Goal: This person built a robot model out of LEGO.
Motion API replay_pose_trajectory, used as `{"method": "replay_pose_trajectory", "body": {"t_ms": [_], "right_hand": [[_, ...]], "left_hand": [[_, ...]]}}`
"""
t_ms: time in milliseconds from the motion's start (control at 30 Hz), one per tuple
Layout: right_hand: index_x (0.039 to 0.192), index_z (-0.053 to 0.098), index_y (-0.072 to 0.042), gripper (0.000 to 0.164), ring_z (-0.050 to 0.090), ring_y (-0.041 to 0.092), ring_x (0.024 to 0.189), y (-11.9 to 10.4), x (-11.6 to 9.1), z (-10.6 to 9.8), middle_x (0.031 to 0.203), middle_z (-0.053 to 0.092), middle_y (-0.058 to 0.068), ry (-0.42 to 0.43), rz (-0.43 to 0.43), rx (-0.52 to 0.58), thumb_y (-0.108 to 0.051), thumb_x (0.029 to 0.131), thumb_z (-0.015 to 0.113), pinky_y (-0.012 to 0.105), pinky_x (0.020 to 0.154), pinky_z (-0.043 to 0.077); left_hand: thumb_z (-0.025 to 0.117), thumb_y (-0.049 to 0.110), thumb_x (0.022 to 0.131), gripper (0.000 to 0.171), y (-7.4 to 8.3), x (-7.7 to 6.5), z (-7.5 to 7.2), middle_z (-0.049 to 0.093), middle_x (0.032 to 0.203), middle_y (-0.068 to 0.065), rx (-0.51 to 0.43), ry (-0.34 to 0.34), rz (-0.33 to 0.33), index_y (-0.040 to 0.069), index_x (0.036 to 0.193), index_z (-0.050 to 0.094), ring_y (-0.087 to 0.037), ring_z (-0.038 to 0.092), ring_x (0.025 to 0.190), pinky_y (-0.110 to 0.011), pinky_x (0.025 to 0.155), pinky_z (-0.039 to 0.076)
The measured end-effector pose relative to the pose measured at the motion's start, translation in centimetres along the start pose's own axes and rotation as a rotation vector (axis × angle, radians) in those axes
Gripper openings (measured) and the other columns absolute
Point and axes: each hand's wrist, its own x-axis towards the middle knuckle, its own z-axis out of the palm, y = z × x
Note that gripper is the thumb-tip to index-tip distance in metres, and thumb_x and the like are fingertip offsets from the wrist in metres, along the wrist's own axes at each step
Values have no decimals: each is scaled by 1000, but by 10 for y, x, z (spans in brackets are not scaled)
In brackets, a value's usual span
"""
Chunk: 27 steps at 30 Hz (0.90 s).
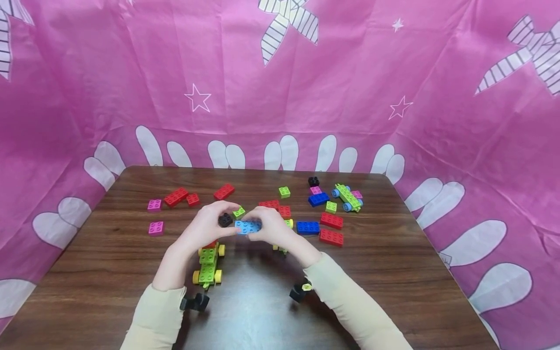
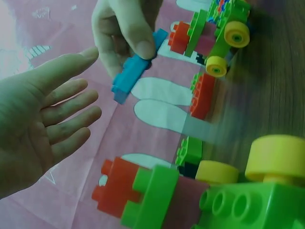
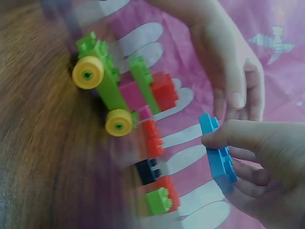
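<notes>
My right hand [image 1: 274, 227] pinches a light blue building brick [image 1: 248, 227] between thumb and fingers, above the middle of the table. Close by its free end is my left hand [image 1: 205, 224], its fingers loosely extended and apart from the brick in the left wrist view. Below the left hand stands a green toy car [image 1: 208, 270] with yellow wheels, carrying stacked bricks. A second yellow-wheeled green car [image 3: 110, 86] is partly hidden behind my right hand in the head view; the right wrist view shows pink, green and red bricks stacked on it.
On the right lie dark blue bricks [image 1: 308, 227], red bricks [image 1: 331, 220] and a green car base [image 1: 347, 198] with blue wheels. Pink bricks [image 1: 155, 228] and red bricks [image 1: 176, 197] are at the left. A black brick [image 1: 225, 220] lies beyond my hands. Pink cloth [image 1: 245, 97] surrounds the table.
</notes>
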Motion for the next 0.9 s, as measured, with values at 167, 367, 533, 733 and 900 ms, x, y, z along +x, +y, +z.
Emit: {"method": "replay_pose_trajectory", "body": {"t_ms": [167,367,533,733,900], "right_hand": [[113,72,-12,36,59,14,94,-3,-12,-13,107,70,1,5,25,22,-16,78,81,27,83,52],[115,71,-13,37,61,15,98,-6,-24,-24,111,70,1,-9,84,68,-17,79,81,29,85,56],[115,72,-13,37,63,16,99,-4,-33,-26,112,71,1,-1,108,86,-19,79,81,28,84,56],[115,72,-14,39,63,15,100,-1,-42,-27,112,72,0,10,157,107,-21,78,83,30,85,55],[114,72,-15,39,64,16,100,1,-45,-29,110,72,0,23,170,90,-22,78,83,34,86,55]], "left_hand": [[84,21,78,59,8,1,5,64,127,-13,17,-58,16,5,129,60,-31,59,117,-51,97,51],[83,20,79,56,13,1,13,64,127,-11,22,-95,4,5,128,62,-30,59,118,-50,97,51],[83,20,79,52,16,3,20,67,123,-10,21,-113,12,6,125,64,-29,60,116,-50,97,51],[82,20,80,47,21,6,27,69,118,-9,17,-152,16,4,121,66,-29,63,112,-47,96,52],[81,20,81,45,22,7,32,70,114,-8,43,-169,25,4,120,67,-29,64,108,-45,92,55]]}}
